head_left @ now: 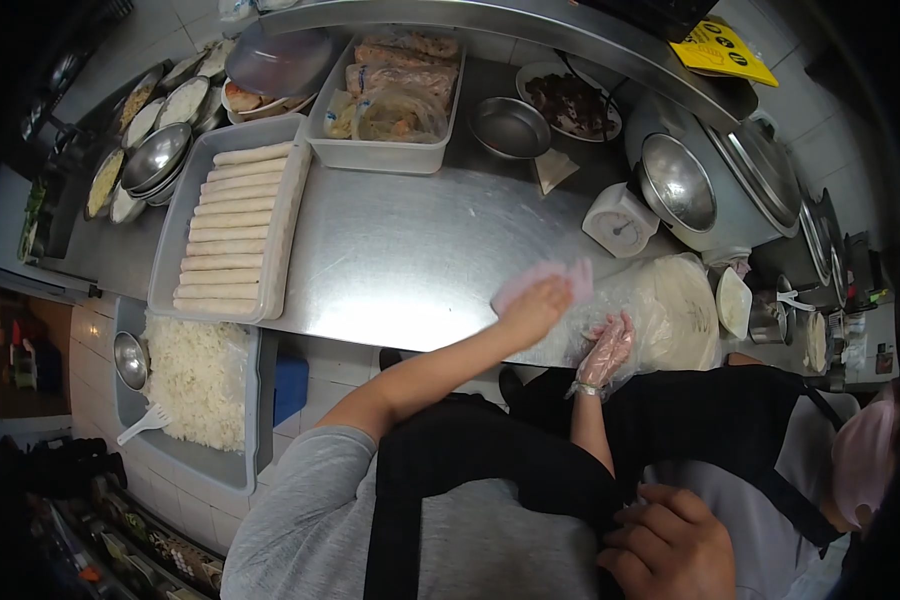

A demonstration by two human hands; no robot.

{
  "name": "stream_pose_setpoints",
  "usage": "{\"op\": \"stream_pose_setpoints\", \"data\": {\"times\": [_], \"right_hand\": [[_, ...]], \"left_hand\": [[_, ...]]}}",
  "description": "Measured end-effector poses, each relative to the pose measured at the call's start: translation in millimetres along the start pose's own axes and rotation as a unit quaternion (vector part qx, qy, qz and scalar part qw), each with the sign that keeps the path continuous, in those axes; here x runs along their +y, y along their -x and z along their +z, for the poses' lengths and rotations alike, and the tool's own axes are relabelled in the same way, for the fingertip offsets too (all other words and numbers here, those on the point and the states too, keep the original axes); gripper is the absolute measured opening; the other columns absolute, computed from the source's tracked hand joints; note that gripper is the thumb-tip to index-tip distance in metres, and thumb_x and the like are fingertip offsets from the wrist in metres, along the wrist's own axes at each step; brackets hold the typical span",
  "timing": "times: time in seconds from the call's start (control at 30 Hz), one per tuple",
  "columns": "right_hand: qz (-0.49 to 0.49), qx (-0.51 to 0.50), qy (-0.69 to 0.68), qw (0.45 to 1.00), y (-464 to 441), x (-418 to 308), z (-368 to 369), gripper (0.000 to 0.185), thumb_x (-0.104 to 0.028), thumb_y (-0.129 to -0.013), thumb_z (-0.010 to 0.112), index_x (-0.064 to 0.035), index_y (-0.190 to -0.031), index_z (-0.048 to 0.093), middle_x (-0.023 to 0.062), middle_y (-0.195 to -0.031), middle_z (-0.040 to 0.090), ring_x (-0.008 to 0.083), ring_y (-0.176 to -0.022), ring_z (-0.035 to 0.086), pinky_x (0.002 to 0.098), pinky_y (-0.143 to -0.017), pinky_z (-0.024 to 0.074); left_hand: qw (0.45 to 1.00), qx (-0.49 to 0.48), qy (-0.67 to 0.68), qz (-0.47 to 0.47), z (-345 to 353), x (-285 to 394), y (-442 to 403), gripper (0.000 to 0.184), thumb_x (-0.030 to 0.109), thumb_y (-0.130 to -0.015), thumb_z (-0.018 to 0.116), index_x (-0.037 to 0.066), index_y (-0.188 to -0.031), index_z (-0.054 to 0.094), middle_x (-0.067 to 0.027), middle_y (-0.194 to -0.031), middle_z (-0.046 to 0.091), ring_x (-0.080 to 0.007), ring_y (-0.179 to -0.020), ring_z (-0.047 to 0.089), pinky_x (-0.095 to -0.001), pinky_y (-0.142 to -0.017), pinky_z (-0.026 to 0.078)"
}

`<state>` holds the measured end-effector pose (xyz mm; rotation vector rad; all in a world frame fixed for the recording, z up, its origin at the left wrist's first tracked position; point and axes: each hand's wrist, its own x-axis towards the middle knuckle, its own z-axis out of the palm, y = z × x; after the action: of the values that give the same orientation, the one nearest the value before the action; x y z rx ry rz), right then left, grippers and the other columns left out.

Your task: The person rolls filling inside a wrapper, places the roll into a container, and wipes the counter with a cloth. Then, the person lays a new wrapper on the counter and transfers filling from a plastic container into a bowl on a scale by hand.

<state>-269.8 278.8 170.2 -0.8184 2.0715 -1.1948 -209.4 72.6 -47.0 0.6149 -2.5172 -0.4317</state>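
Note:
My left hand [538,310] reaches across my front over the steel table [400,240]. Its fingers are closed on a pink cloth [515,284], which lies on the metal near the front edge. Close to my body, at the lower right, my right hand [670,545] is bare and raised off the table. Its fingers are loosely bent and slightly apart, with nothing visible in them. A co-worker's gloved hand [608,352] is just right of my left hand, beside clear plastic and a stack of pale round sheets [675,310].
On the left stand a tray of white rolls [295,200] and a lower bin of shredded white food [200,385]. Behind are a container of bagged food [380,155], a metal bowl [510,127] and a scale [620,222]. A co-worker [710,425] stands close at my right.

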Motion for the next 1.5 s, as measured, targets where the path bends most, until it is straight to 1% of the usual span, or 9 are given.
{"op": "stream_pose_setpoints", "data": {"times": [0.2, 0.27, 0.43, 0.67, 0.73, 0.83, 1.03, 1.13, 1.5], "right_hand": [[0.018, -0.016, 0.030, 0.999, 32.8, -36.0, -19.2, 0.034, -0.016, -0.098, 0.046, 0.0027, -0.126, 0.044, 0.0108, -0.106, 0.055, 0.0088, -0.078, 0.052, 0.0226, -0.070, 0.0455], [-0.008, 0.042, -0.049, 0.998, -14.4, 15.8, 5.2, 0.034, -0.015, -0.098, 0.045, 0.0030, -0.127, 0.044, 0.0111, -0.107, 0.055, 0.0091, -0.080, 0.052, 0.0227, -0.070, 0.0456], [-0.145, 0.208, -0.266, 0.930, -155.9, 164.6, 88.1, 0.034, -0.013, -0.098, 0.044, 0.0040, -0.127, 0.043, 0.0120, -0.109, 0.054, 0.0098, -0.083, 0.053, 0.0231, -0.072, 0.0458], [-0.122, 0.208, -0.207, 0.948, -148.1, 149.7, 85.7, 0.036, -0.017, -0.097, 0.047, 0.0040, -0.126, 0.044, 0.0142, -0.116, 0.053, 0.0124, -0.085, 0.055, 0.0219, -0.065, 0.0485], [-0.130, 0.211, -0.151, 0.957, -145.5, 151.3, 85.6, 0.035, -0.017, -0.098, 0.045, 0.0019, -0.126, 0.044, 0.0141, -0.114, 0.054, 0.0109, -0.082, 0.053, 0.0246, -0.075, 0.0477], [-0.040, -0.016, 0.054, 0.998, -33.5, 23.6, -5.3, 0.032, -0.015, -0.094, 0.046, 0.0014, -0.121, 0.047, 0.0142, -0.111, 0.056, 0.0137, -0.083, 0.055, 0.0271, -0.077, 0.0480], [-0.073, -0.312, 0.234, 0.918, 44.2, -107.7, -58.4, 0.026, -0.011, -0.086, 0.049, 0.0006, -0.109, 0.053, 0.0145, -0.104, 0.059, 0.0192, -0.087, 0.057, 0.0320, -0.080, 0.0485], [-0.115, -0.364, 0.249, 0.890, 45.5, -125.7, -40.2, 0.024, -0.009, -0.082, 0.050, 0.0002, -0.103, 0.056, 0.0146, -0.101, 0.060, 0.0219, -0.088, 0.058, 0.0345, -0.082, 0.0487], [-0.127, -0.303, 0.201, 0.923, 72.7, -201.8, 18.4, 0.016, -0.006, -0.071, 0.053, -0.0007, -0.083, 0.061, 0.0140, -0.090, 0.063, 0.0276, -0.091, 0.061, 0.0382, -0.086, 0.0482]], "left_hand": [[1.000, -0.027, -0.014, 0.006, -40.5, -18.3, 29.4, 0.062, -0.002, -0.070, 0.062, 0.011, -0.129, 0.049, -0.0120, -0.139, 0.043, -0.0299, -0.127, 0.043, -0.0388, -0.106, 0.036], [0.997, 0.023, -0.030, -0.066, -41.0, -53.7, 22.1, 0.042, 0.002, -0.081, 0.050, 0.010, -0.122, 0.057, -0.0110, -0.136, 0.048, -0.0271, -0.125, 0.045, -0.0381, -0.103, 0.037], [0.971, 0.090, -0.128, -0.183, -83.0, -119.9, 0.0, 0.045, 0.000, -0.078, 0.054, 0.004, -0.123, 0.054, -0.0152, -0.135, 0.047, -0.0361, -0.120, 0.046, -0.0416, -0.100, 0.039], [0.956, 0.094, -0.183, -0.208, -30.8, -117.9, -61.9, 0.041, 0.006, -0.084, 0.046, -0.001, -0.125, 0.050, -0.0196, -0.137, 0.043, -0.0363, -0.123, 0.042, -0.0417, -0.102, 0.036], [0.974, 0.054, -0.152, -0.162, -11.8, -89.5, -69.3, 0.041, 0.006, -0.086, 0.045, 0.000, -0.125, 0.049, -0.0190, -0.136, 0.044, -0.0367, -0.124, 0.042, -0.0416, -0.102, 0.036], [0.997, -0.004, -0.008, -0.080, 18.1, -36.3, -58.8, 0.043, 0.008, -0.087, 0.043, 0.003, -0.130, 0.046, -0.0167, -0.138, 0.043, -0.0328, -0.127, 0.041, -0.0412, -0.106, 0.032], [0.991, -0.085, 0.099, 0.039, -24.4, 17.7, 31.9, 0.041, 0.008, -0.085, 0.047, 0.008, -0.126, 0.053, -0.0096, -0.138, 0.045, -0.0268, -0.130, 0.040, -0.0389, -0.109, 0.031], [0.992, -0.073, 0.080, 0.060, -68.2, -6.2, 85.3, 0.043, 0.005, -0.080, 0.053, 0.009, -0.123, 0.055, -0.0091, -0.136, 0.047, -0.0256, -0.129, 0.040, -0.0388, -0.107, 0.033], [0.946, 0.104, -0.157, -0.264, -172.4, -149.1, 143.1, 0.048, 0.002, -0.078, 0.055, 0.009, -0.125, 0.053, -0.0124, -0.135, 0.047, -0.0362, -0.121, 0.045, -0.0462, -0.101, 0.035]]}}
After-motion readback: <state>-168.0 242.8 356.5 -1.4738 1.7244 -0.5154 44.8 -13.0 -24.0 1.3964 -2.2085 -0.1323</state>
